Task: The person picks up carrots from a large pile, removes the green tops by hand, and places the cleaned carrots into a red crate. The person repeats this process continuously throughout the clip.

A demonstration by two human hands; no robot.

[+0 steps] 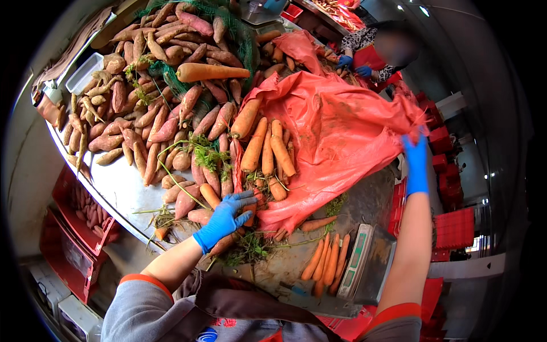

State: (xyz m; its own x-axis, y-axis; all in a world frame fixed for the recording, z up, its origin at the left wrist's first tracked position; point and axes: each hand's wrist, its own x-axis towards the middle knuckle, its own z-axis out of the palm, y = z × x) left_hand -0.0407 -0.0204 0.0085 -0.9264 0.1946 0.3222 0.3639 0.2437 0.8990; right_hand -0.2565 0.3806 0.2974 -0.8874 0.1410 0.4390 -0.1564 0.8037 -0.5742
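A red woven plastic sack lies spread over the metal table, with several large carrots on its left part. My right hand, in a blue glove and blurred, grips the sack's right edge. My left hand, gloved too, reaches over the near-left corner of the sack. Its thumb and fingers are spread around the end of a carrot; whether they grip it is unclear. Below that hand lie carrot greens and a partly hidden carrot. Slimmer carrots rest together at the table's near side.
Sweet potatoes are heaped at left, with a long carrot on top. A digital scale stands beside the slim carrots. Red crates sit below the table's left edge. Another person in blue gloves works at the far right.
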